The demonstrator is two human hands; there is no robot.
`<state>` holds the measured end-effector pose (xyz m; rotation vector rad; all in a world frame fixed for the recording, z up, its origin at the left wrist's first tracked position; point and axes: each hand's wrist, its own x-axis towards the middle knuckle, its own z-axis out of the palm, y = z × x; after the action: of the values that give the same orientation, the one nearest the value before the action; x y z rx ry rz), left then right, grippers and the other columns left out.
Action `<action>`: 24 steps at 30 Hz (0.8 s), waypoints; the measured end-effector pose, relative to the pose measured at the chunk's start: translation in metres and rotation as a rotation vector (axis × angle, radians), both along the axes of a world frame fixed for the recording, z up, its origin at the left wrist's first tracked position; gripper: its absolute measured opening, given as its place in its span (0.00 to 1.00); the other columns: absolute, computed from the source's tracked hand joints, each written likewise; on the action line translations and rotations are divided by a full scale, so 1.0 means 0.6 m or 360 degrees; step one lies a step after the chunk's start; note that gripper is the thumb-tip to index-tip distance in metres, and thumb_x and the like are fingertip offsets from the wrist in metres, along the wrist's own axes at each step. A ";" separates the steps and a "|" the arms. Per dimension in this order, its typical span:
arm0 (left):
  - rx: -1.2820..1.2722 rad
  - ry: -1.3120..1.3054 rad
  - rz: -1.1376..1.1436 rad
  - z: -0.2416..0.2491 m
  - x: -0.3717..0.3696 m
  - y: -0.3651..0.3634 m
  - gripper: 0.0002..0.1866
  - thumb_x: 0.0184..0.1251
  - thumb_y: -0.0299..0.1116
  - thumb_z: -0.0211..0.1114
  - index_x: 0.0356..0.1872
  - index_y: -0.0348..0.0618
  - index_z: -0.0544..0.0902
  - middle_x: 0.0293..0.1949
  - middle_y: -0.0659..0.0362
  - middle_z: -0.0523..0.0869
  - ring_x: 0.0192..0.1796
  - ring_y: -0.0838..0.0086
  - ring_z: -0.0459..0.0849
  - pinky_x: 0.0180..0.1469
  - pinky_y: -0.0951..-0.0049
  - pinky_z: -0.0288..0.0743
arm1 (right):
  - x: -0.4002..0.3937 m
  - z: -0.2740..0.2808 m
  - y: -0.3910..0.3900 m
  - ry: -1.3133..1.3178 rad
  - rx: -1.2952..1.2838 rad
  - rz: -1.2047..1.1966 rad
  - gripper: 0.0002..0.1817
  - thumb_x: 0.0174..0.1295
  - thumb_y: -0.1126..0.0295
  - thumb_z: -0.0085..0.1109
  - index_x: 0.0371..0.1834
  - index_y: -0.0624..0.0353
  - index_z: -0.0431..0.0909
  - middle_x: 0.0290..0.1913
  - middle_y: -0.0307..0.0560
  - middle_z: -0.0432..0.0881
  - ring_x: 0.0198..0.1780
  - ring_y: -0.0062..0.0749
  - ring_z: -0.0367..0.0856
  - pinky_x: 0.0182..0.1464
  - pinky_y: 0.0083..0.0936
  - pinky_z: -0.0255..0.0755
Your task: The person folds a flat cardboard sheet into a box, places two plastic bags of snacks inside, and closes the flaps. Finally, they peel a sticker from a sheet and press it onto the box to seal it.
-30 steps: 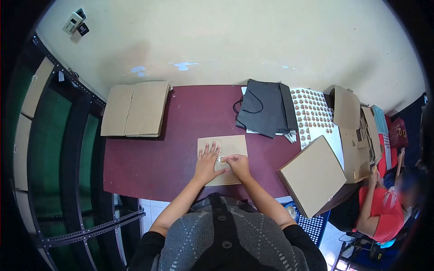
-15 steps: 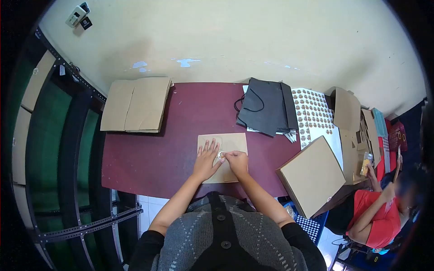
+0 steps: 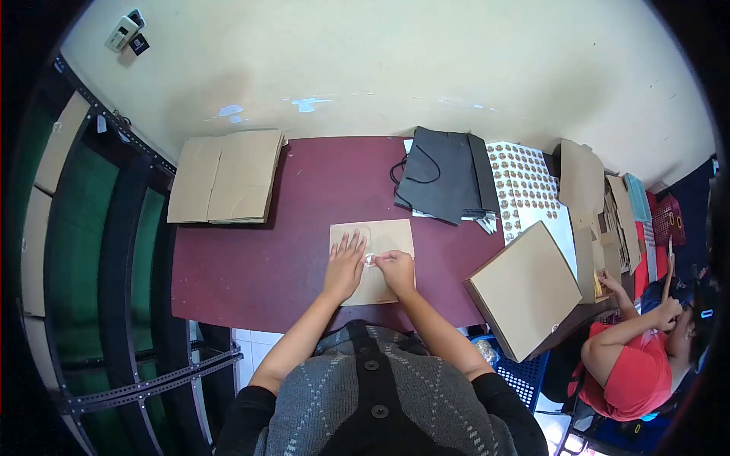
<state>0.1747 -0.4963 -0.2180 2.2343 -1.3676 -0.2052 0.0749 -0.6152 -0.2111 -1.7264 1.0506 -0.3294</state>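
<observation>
A flat cardboard box [image 3: 388, 285] lies on the dark red table near its front edge. My left hand [image 3: 345, 267] rests flat on its left part, fingers spread. At the box's middle, my right hand [image 3: 396, 271] pinches the edge of a small round sticker [image 3: 369, 259]. The sticker touches the cardboard; whether all of it is stuck down cannot be made out.
Folded cardboard [image 3: 243, 175] is stacked at the back left. Black paper bags [image 3: 445, 175] and sticker sheets [image 3: 525, 182] lie at the back right, beside a large box [image 3: 525, 289]. A person in red [image 3: 631, 368] sits at the right, hands near cardboard.
My hands stay on the box and sticker almost unmoved, while the view has shifted slightly. The person at the right has leaned and lowered the hand with a small packet towards the cardboard.
</observation>
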 end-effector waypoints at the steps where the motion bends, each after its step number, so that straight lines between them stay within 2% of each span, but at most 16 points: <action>1: -0.0002 -0.0010 0.0008 0.000 0.000 0.000 0.26 0.68 0.35 0.49 0.68 0.46 0.64 0.71 0.52 0.58 0.73 0.54 0.54 0.71 0.50 0.47 | 0.002 -0.002 0.000 0.0021 -0.0003 -0.0006 0.12 0.48 0.66 0.67 0.29 0.65 0.84 0.25 0.49 0.85 0.27 0.26 0.82 0.33 0.23 0.74; 9: 0.0035 -0.0075 0.0050 0.003 -0.001 -0.003 0.26 0.68 0.37 0.51 0.67 0.47 0.65 0.71 0.53 0.60 0.73 0.55 0.55 0.70 0.51 0.49 | 0.003 0.004 0.015 0.0132 -0.0271 -0.0010 0.13 0.48 0.62 0.68 0.27 0.62 0.84 0.23 0.51 0.84 0.26 0.36 0.84 0.31 0.28 0.74; 12: 0.0035 -0.0090 0.0050 0.002 -0.002 -0.002 0.26 0.68 0.37 0.51 0.67 0.47 0.66 0.70 0.53 0.61 0.72 0.55 0.56 0.70 0.51 0.49 | -0.005 -0.003 0.010 0.0123 -0.0479 0.0075 0.17 0.47 0.59 0.69 0.29 0.62 0.80 0.21 0.49 0.81 0.25 0.42 0.82 0.30 0.32 0.73; 14: 0.0027 -0.0092 0.0051 0.000 -0.002 -0.002 0.25 0.69 0.38 0.51 0.67 0.47 0.66 0.70 0.53 0.61 0.72 0.55 0.56 0.70 0.51 0.49 | -0.011 0.008 0.006 0.0220 -0.0868 0.0030 0.20 0.47 0.57 0.70 0.32 0.61 0.74 0.17 0.46 0.76 0.23 0.46 0.80 0.27 0.38 0.71; 15: 0.0019 -0.0093 0.0055 -0.001 -0.001 -0.002 0.25 0.69 0.38 0.51 0.67 0.48 0.66 0.70 0.54 0.61 0.72 0.55 0.56 0.70 0.51 0.49 | -0.012 0.032 0.001 0.0408 -0.0563 0.0171 0.23 0.46 0.56 0.70 0.34 0.59 0.68 0.29 0.50 0.77 0.35 0.50 0.80 0.36 0.41 0.71; 16: 0.0013 -0.0093 0.0057 -0.003 -0.001 -0.002 0.25 0.69 0.38 0.51 0.67 0.48 0.66 0.70 0.54 0.61 0.72 0.55 0.56 0.70 0.51 0.49 | -0.013 0.029 -0.001 0.0409 -0.0562 0.0173 0.23 0.46 0.56 0.70 0.34 0.59 0.68 0.29 0.50 0.77 0.35 0.50 0.80 0.36 0.41 0.71; 18: 0.0014 -0.0084 0.0057 0.002 -0.002 -0.003 0.25 0.68 0.37 0.51 0.67 0.48 0.66 0.70 0.54 0.61 0.72 0.55 0.56 0.70 0.51 0.50 | -0.015 0.018 -0.006 -0.0025 -0.1282 0.0203 0.24 0.46 0.57 0.70 0.39 0.60 0.71 0.49 0.59 0.73 0.54 0.54 0.72 0.51 0.43 0.65; 19: 0.0016 -0.0079 0.0055 0.004 -0.003 -0.003 0.26 0.68 0.37 0.51 0.67 0.49 0.65 0.70 0.54 0.61 0.72 0.55 0.56 0.70 0.51 0.50 | -0.013 0.012 -0.005 0.0012 -0.1167 0.0280 0.32 0.46 0.57 0.71 0.52 0.58 0.70 0.66 0.62 0.57 0.67 0.57 0.54 0.63 0.49 0.51; 20: 0.0016 -0.0079 0.0055 0.004 -0.003 -0.004 0.26 0.68 0.37 0.51 0.67 0.49 0.65 0.70 0.54 0.61 0.72 0.55 0.56 0.70 0.51 0.50 | -0.009 0.005 -0.006 0.0012 -0.1167 0.0280 0.32 0.46 0.57 0.71 0.52 0.58 0.70 0.66 0.62 0.57 0.67 0.57 0.54 0.63 0.49 0.51; 22: 0.0007 -0.0070 0.0054 0.004 -0.003 -0.003 0.25 0.68 0.36 0.51 0.67 0.48 0.66 0.71 0.54 0.60 0.72 0.55 0.56 0.70 0.51 0.50 | 0.002 -0.009 -0.007 0.0205 -0.1188 0.0259 0.43 0.45 0.56 0.71 0.65 0.52 0.62 0.71 0.62 0.49 0.71 0.57 0.48 0.67 0.56 0.44; 24: 0.0013 -0.0081 0.0049 0.003 -0.002 -0.003 0.25 0.68 0.36 0.51 0.67 0.47 0.66 0.71 0.54 0.61 0.72 0.55 0.56 0.70 0.50 0.50 | 0.008 -0.008 -0.013 0.0276 -0.1036 0.0253 0.46 0.44 0.55 0.72 0.68 0.50 0.58 0.72 0.63 0.45 0.72 0.57 0.45 0.67 0.58 0.41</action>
<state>0.1733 -0.4983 -0.2164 2.2799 -1.3601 -0.1447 0.0799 -0.6233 -0.2160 -2.4420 0.9795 -0.4598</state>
